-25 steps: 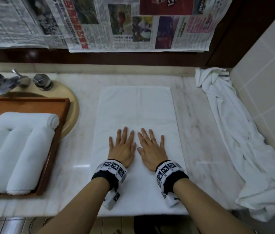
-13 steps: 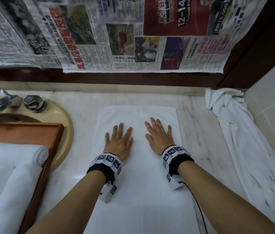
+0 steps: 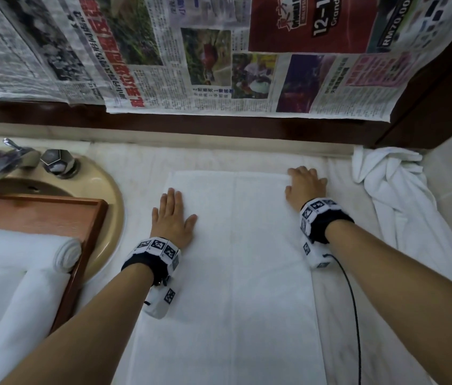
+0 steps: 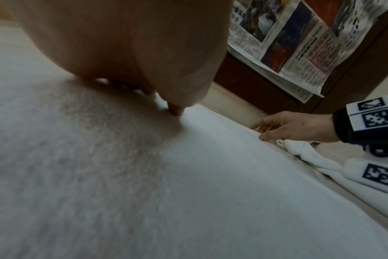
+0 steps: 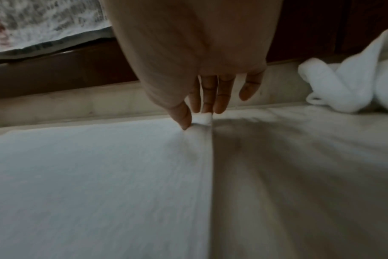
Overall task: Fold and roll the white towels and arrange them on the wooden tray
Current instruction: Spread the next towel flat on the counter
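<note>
A white towel (image 3: 236, 273) lies flat and lengthwise on the marble counter, with a crease down its middle. My left hand (image 3: 180, 209) rests palm-down on its far left part, fingers straight. My right hand (image 3: 295, 183) is at the towel's far right corner; in the right wrist view the thumb and fingers (image 5: 219, 98) pinch that corner, which is slightly raised. The wooden tray (image 3: 52, 215) sits at the left over the sink and holds several rolled white towels (image 3: 19, 254).
A crumpled white towel (image 3: 394, 195) trails along the tiled right wall. A faucet (image 3: 0, 165) and the beige sink rim (image 3: 108, 195) are at the far left. Newspaper (image 3: 219, 65) hangs on the back wall above a dark wood ledge.
Both hands slid up the towel away from me and spread apart. The right hand went to the far right corner and took hold of it; the left stayed flat near the left edge.
</note>
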Demonstrator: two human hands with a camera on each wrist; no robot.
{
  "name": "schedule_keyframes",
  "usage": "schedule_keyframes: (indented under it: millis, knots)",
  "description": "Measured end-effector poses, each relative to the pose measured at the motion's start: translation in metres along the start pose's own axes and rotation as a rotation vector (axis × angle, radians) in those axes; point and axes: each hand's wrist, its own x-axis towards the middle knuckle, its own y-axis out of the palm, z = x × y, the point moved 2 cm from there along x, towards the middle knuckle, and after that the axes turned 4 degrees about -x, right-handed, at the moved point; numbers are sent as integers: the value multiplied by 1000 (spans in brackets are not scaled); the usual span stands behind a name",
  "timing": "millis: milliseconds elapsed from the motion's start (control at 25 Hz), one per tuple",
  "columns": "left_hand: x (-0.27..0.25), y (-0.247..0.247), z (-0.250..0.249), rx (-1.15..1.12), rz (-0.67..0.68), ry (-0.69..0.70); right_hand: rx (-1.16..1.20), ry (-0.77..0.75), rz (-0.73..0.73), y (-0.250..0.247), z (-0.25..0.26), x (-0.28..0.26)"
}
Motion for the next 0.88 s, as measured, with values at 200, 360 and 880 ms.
schedule_keyframes:
  millis: [200,360,880]
  knots:
    - [2,0,2,-5,4,11,38,-73,108,-18,-9,11]
    - [1,1,0,-5,-11,22,209,-124,150,-43,-5,-3]
    - [-111,21,-112,-645,290,241,907,-103,359,-111,72,-38]
